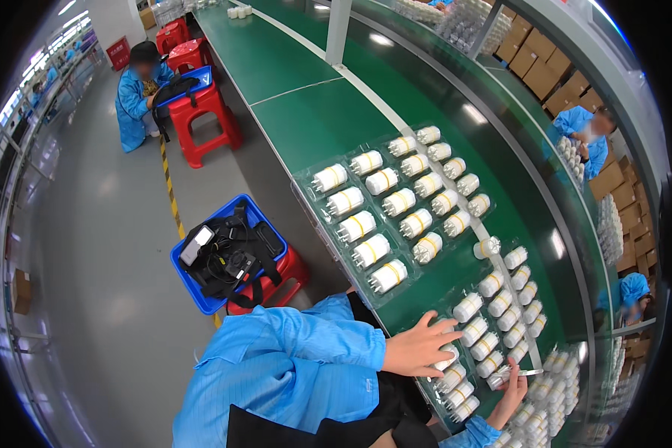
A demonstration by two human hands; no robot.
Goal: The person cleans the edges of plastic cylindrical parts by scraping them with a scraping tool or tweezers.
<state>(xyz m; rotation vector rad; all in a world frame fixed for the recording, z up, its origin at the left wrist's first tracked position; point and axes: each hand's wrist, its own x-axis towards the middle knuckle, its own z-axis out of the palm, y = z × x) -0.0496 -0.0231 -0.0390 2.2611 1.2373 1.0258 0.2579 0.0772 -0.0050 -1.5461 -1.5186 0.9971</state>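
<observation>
White cylindrical parts with metal pins and a yellow band stand in rows in a clear plastic tray before me. Over the tray's near left side my left hand lies with fingers spread, its fingertips at the white parts. At the tray's right side my right hand is closed, thumb and fingers around a thin silvery piece. Its exact kind is too small to make out. A second clear tray, filled with the same white parts, lies farther along the green bench.
Heaped white parts stand at the right. A metal post rises from the green bench. At left, a blue bin with a black bag and devices sits on a red stool. Co-workers in blue sit beyond.
</observation>
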